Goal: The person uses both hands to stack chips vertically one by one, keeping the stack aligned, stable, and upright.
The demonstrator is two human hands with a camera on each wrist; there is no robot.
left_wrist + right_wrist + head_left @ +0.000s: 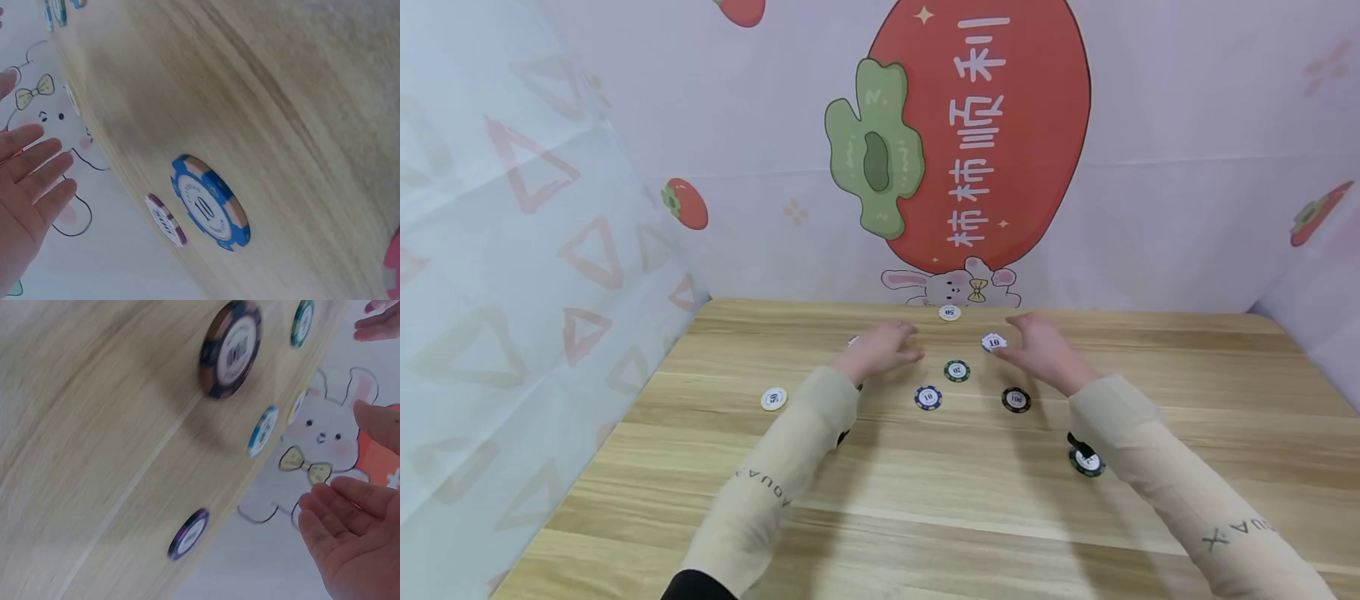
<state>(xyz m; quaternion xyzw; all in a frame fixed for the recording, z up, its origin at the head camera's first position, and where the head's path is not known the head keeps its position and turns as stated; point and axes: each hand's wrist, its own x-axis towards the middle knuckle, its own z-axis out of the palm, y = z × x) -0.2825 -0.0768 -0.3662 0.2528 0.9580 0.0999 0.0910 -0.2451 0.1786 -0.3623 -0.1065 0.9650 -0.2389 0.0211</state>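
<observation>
My left hand (pixel 883 350) hovers over the table with fingers extended, holding nothing. Opposite it, my right hand (pixel 1047 354) is likewise empty, its fingers spread beside a white-and-blue 10 poker chip (pixel 994 342). Between the hands lie a green 20 chip (pixel 957 371) and a blue 10 chip (pixel 928 397). A black 100 chip (pixel 1017 400) lies nearer, below the right hand. In the left wrist view, a maroon-edged 500 chip (pixel 165 220) lies near a blue 10 chip (pixel 209 203). The right wrist view shows a purple-edged chip (pixel 189 534) on the table.
A white 50 chip (pixel 950 312) lies at the table's back edge, another white 50 chip (pixel 774 398) at the left. The right sleeve partly covers a dark green chip (pixel 1087 461). A red chip (pixel 392 269) enters the left wrist view. A printed cloth (pixel 760 125) hangs behind the wooden table (pixel 940 508).
</observation>
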